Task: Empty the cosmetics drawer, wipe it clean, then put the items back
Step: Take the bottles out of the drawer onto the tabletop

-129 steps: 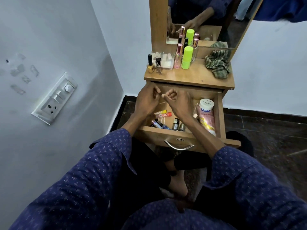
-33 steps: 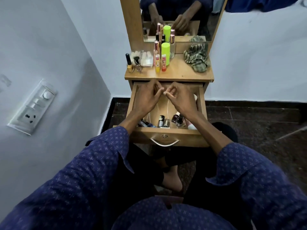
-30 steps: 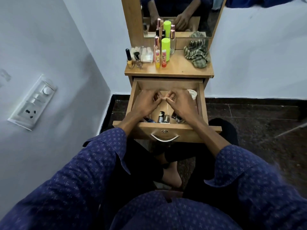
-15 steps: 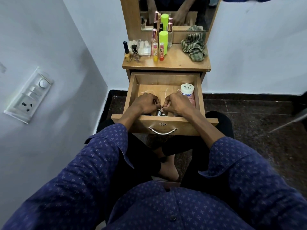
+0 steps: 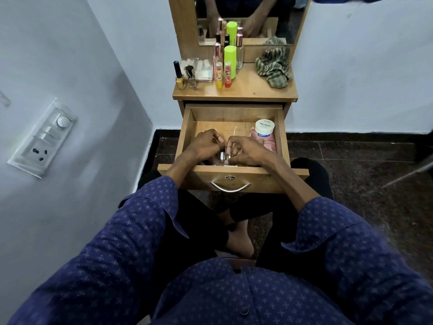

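Note:
The wooden drawer [image 5: 187,127] is pulled out under the dressing table top [image 5: 248,90]. Both my hands are down in its front part, fingers curled. My left hand [image 5: 204,144] curls over small nail polish bottles, mostly hidden beneath it. My right hand [image 5: 246,151] pinches a small silver-capped bottle [image 5: 222,156] between the two hands. At the drawer's right side lie a white-lidded nail polish remover jar [image 5: 264,127] and a pink tube [image 5: 267,143].
On the top stand two nail polish bottles [image 5: 180,76], a clear box [image 5: 203,71], perfume bottles, a lime green can [image 5: 230,57], two lip balm tubes [image 5: 223,77] and a striped green cloth [image 5: 273,64]. A mirror rises behind. Wall and socket plate [image 5: 44,139] are left.
Both hands dropped from the drawer's middle to its front end and closed over the small bottles. The two lip balm tubes, in the drawer 4.3 s ago, stand on the top.

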